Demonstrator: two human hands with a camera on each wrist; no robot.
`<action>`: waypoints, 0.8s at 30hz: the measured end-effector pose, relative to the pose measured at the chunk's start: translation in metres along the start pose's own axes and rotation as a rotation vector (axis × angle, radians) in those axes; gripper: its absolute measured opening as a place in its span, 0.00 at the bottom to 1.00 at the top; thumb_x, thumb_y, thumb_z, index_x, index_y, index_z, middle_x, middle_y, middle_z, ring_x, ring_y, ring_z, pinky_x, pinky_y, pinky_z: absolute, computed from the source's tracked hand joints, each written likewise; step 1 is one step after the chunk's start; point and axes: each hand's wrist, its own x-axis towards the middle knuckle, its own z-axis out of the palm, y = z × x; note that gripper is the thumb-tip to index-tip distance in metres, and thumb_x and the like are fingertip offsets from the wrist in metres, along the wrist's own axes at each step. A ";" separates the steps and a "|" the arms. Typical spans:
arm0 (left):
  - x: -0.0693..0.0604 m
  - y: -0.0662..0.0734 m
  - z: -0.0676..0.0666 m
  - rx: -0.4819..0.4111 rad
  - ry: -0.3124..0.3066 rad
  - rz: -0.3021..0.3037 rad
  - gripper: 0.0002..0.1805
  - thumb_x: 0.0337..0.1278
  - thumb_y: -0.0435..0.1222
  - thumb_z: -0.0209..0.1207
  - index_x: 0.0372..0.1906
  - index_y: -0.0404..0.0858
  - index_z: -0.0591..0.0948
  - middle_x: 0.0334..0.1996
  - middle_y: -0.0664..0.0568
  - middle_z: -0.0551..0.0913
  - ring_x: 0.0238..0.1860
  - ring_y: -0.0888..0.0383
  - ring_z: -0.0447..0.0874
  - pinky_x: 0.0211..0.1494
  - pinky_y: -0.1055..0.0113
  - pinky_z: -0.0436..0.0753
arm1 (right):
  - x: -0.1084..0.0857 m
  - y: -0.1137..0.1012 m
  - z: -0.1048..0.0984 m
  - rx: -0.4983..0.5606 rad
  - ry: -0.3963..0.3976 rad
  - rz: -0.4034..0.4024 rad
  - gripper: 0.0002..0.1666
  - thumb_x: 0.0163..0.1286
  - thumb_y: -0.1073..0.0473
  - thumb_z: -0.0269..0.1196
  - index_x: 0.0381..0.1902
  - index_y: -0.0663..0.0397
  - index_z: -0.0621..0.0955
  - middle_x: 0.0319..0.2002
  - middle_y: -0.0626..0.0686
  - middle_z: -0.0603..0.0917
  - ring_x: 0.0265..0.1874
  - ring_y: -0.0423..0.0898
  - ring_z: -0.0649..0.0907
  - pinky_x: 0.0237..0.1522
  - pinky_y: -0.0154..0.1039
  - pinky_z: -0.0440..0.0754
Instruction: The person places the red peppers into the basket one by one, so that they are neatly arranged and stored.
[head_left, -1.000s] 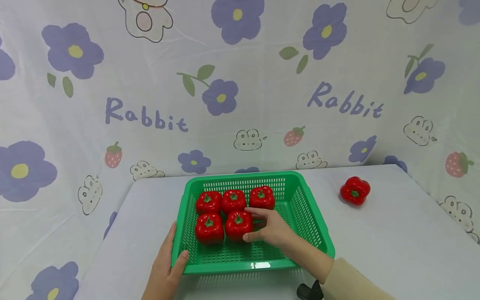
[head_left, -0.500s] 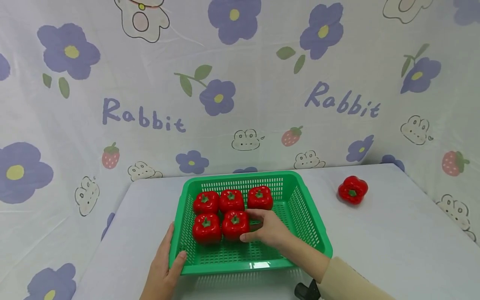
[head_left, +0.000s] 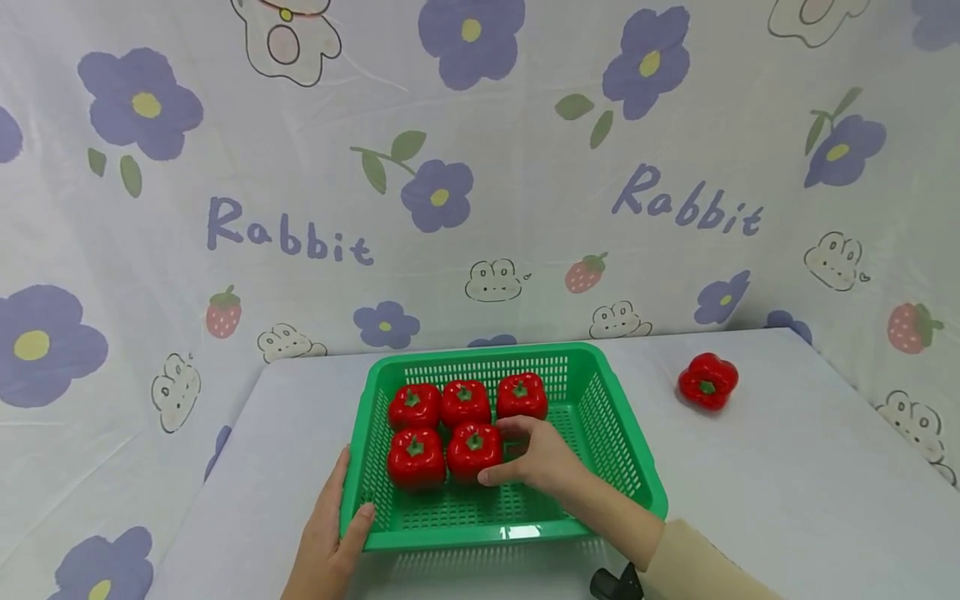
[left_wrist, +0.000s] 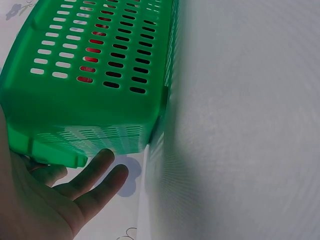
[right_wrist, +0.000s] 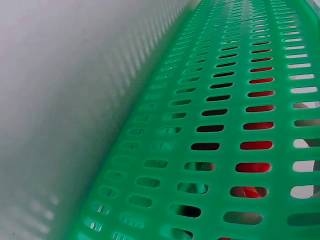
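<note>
In the head view, a green plastic basket (head_left: 450, 540) holds several red bell peppers with green stems. My right hand (head_left: 546, 460) reaches over its front rim and holds the front bell pepper (head_left: 474, 452) from the right, thumb at the near side and fingers at the far side. My left hand (head_left: 327, 535) grips the basket's left rim, thumb on top. From the left wrist, the left hand (left_wrist: 65, 202) shows below the basket wall (left_wrist: 75, 107), some fingertips off the plastic. The slotted wall (right_wrist: 227, 135) largely hides the right hand in the right wrist view.
Another red bell pepper (head_left: 708, 382) lies tilted on the white table (head_left: 780, 467), right of the basket. More bell peppers sit in the basket's left half, including one at front left (head_left: 416, 460) and one at back (head_left: 522, 395). A patterned cloth (head_left: 540, 208) hangs behind.
My right fingertips sit slightly farther right against the front bell pepper than a second ago. The left hand, the basket and the other peppers keep their places; the head view has shifted slightly.
</note>
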 end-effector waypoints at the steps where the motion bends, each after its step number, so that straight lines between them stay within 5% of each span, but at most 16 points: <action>1: 0.000 0.000 0.000 0.002 0.003 0.003 0.39 0.80 0.44 0.50 0.84 0.35 0.50 0.81 0.36 0.58 0.78 0.35 0.62 0.71 0.35 0.70 | 0.000 0.000 0.000 -0.001 0.003 0.002 0.43 0.52 0.63 0.81 0.66 0.61 0.79 0.58 0.57 0.85 0.52 0.55 0.84 0.46 0.47 0.89; 17: 0.001 -0.004 0.000 0.028 0.016 0.040 0.39 0.79 0.42 0.51 0.83 0.33 0.51 0.80 0.34 0.59 0.78 0.34 0.62 0.72 0.35 0.70 | -0.016 -0.008 -0.011 -0.069 0.091 -0.048 0.41 0.57 0.55 0.80 0.68 0.57 0.79 0.65 0.56 0.82 0.65 0.58 0.79 0.60 0.53 0.85; 24: 0.001 -0.003 0.001 0.029 0.032 0.052 0.38 0.80 0.42 0.51 0.84 0.34 0.52 0.80 0.36 0.60 0.78 0.35 0.62 0.72 0.36 0.69 | -0.051 -0.027 -0.058 -0.008 0.243 -0.391 0.25 0.70 0.57 0.72 0.63 0.52 0.83 0.61 0.51 0.84 0.63 0.47 0.81 0.60 0.32 0.83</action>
